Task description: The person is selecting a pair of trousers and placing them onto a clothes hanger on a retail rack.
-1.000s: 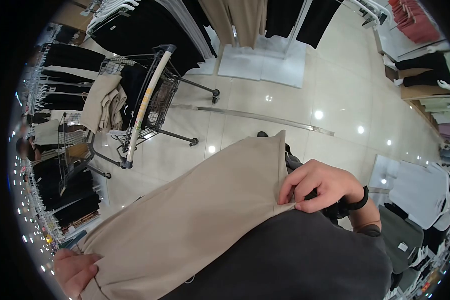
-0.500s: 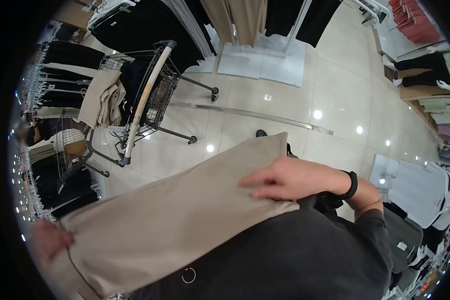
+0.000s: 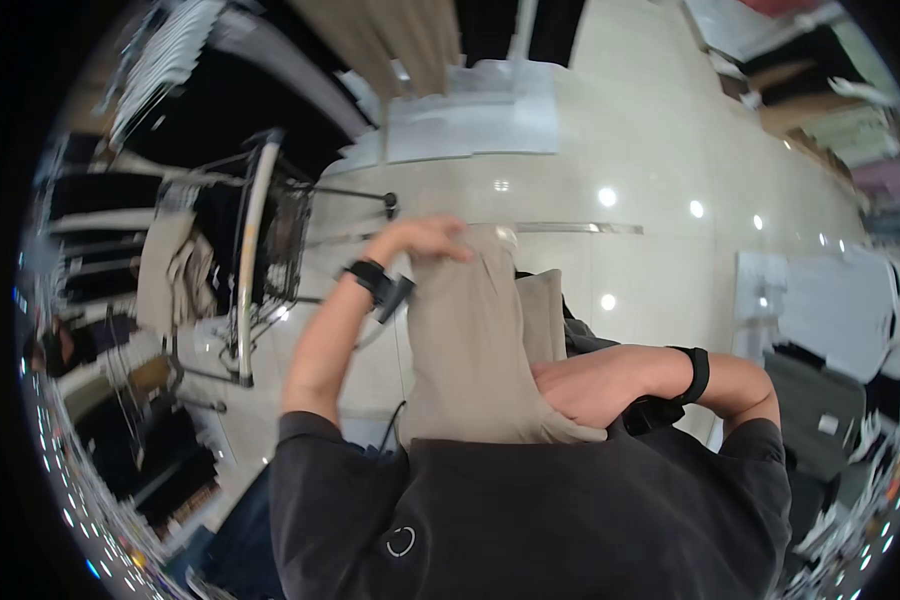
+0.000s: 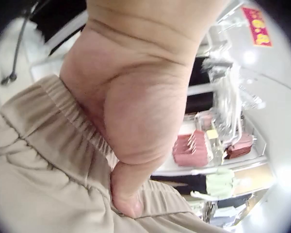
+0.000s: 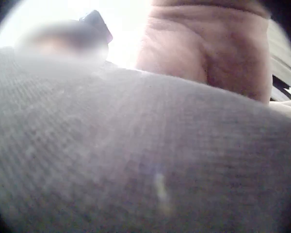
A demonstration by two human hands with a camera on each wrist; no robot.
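Observation:
Beige trousers [image 3: 470, 340] with a gathered elastic waistband [image 4: 68, 107] are folded over in front of the person's body. My left hand [image 3: 432, 240] holds them by the waistband at the far end. In the left wrist view its thumb [image 4: 128, 194] lies over the outside of the band, while the other fingers are hidden behind the cloth. Nearer the body, my right hand [image 3: 600, 385] reaches into the fold at the trousers' right side. Cloth covers its fingertips, and the right wrist view shows mostly close grey fabric [image 5: 136, 145] below the palm.
A shopping cart [image 3: 255, 250] with folded beige clothes [image 3: 175, 270] stands at the left. Racks of dark trousers [image 3: 220, 110] line the back left. Grey and white garments [image 3: 830, 320] hang at the right, over a shiny tiled floor [image 3: 650, 200].
My left hand has swung from the lower left up to the far middle, folding the trousers over. My right hand's fingers, earlier on top of the cloth, are now tucked into the fold.

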